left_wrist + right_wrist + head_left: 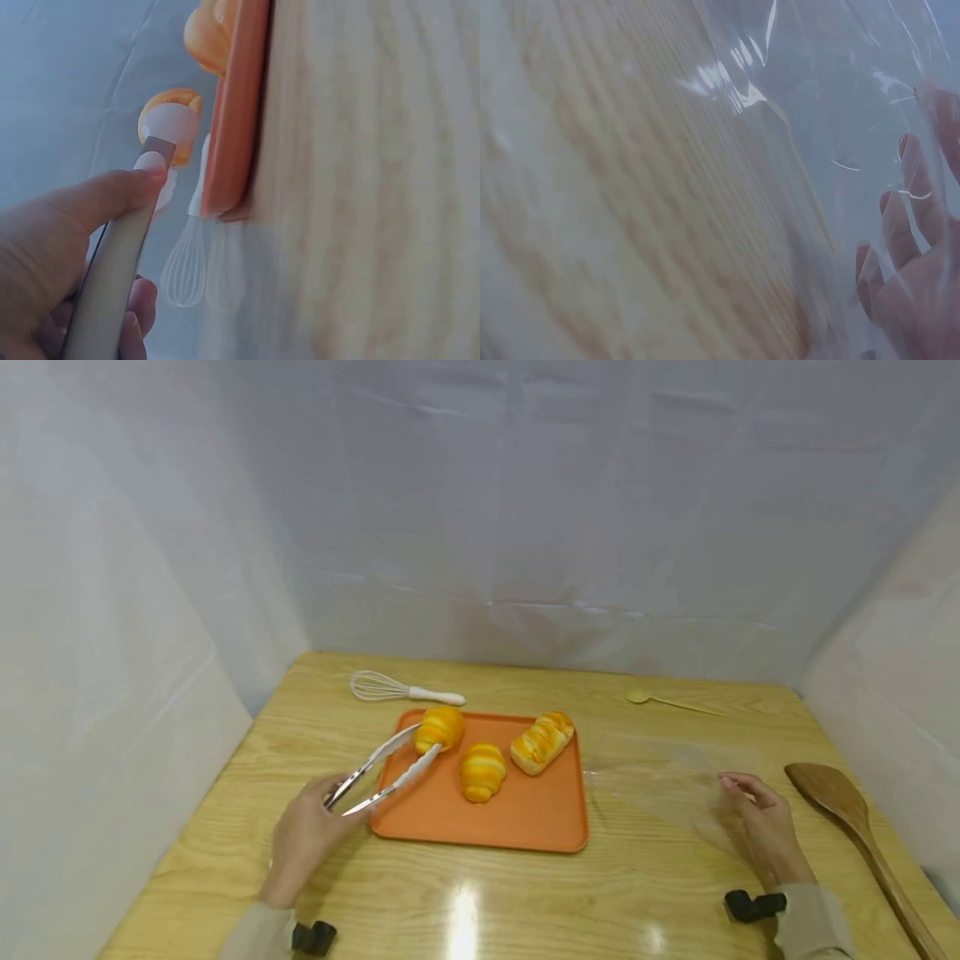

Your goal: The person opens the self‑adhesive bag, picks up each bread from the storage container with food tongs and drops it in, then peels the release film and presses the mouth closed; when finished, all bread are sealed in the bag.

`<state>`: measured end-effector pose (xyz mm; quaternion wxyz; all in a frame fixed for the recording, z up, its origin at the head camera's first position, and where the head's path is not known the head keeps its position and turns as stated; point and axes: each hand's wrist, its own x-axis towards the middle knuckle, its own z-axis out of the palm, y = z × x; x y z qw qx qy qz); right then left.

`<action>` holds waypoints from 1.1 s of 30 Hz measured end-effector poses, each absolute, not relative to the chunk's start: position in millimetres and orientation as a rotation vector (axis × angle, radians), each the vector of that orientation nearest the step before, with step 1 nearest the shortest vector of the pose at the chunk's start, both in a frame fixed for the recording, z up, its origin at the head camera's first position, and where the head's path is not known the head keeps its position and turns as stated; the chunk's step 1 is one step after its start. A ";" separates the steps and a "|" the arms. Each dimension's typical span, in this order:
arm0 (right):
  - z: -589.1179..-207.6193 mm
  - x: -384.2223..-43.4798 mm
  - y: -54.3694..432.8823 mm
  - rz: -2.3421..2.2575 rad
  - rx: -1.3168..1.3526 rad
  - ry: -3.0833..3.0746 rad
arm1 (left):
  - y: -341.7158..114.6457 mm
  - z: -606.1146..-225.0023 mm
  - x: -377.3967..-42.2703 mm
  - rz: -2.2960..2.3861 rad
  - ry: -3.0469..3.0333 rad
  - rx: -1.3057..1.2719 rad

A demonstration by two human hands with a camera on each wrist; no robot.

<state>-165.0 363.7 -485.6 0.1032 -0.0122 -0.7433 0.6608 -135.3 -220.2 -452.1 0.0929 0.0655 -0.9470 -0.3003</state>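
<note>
My left hand (309, 827) grips metal tongs (397, 782), thumb along one arm in the left wrist view. Their tips sit around a golden bread roll (441, 729) at the back left of an orange tray (480, 827). In the left wrist view this roll (185, 154) shows a gap from the tray rim (232, 142). A second striped roll (482, 772) and a loaf-shaped bread (542, 743) lie on the tray. Right of it, my right hand (768, 822) pinches a clear plastic bag (660, 777) between thumb and forefinger; the other fingers show through the plastic (817, 142).
A white whisk (408, 692) lies behind the tray, and a yellow spoon (667, 700) is at the back right. Along the right side rests a wooden spatula (847, 806). White sheeting (480, 527) encloses the wooden table (570, 902) at the back and sides.
</note>
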 end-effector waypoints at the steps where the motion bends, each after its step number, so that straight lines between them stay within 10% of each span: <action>1: -485.1 -164.6 364.0 1.948 -0.041 -2.205 | -220.0 -450.7 -136.0 -0.879 -2.796 0.177; 33: -485.8 -166.4 364.2 1.640 0.196 -2.304 | -82.8 -422.6 -184.4 -0.777 -2.914 -0.695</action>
